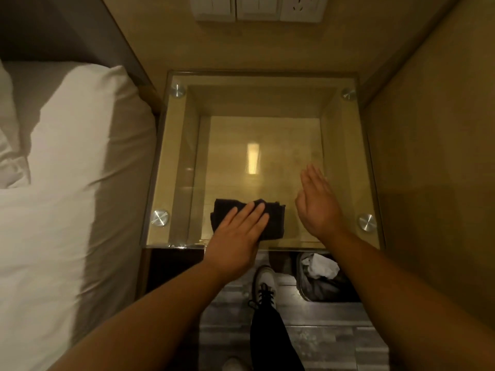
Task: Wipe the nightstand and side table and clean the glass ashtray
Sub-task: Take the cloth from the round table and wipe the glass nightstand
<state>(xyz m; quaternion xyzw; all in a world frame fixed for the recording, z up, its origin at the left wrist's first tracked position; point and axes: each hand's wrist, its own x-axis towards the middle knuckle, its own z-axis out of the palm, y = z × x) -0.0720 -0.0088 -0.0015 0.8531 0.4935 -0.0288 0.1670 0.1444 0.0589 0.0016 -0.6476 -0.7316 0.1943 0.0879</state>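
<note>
Head view, looking down on a glass-topped nightstand (348,162) beside a bed (67,183). The left hand (235,231) presses flat, fingers straight and together, on a dark cloth (270,220) near the front edge. The right hand (318,202) is over the glass, fingers straight, holding nothing.

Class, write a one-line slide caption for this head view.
Left hand presses a dark cloth on the glass nightstand top; right hand open.

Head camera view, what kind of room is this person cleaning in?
Most likely a bedroom, perhaps in a hotel. A bed with white bedding sits right beside a glass-topped nightstand, wall switches and a socket are mounted above it, and the left hand presses a dark cloth on the glass.
</note>
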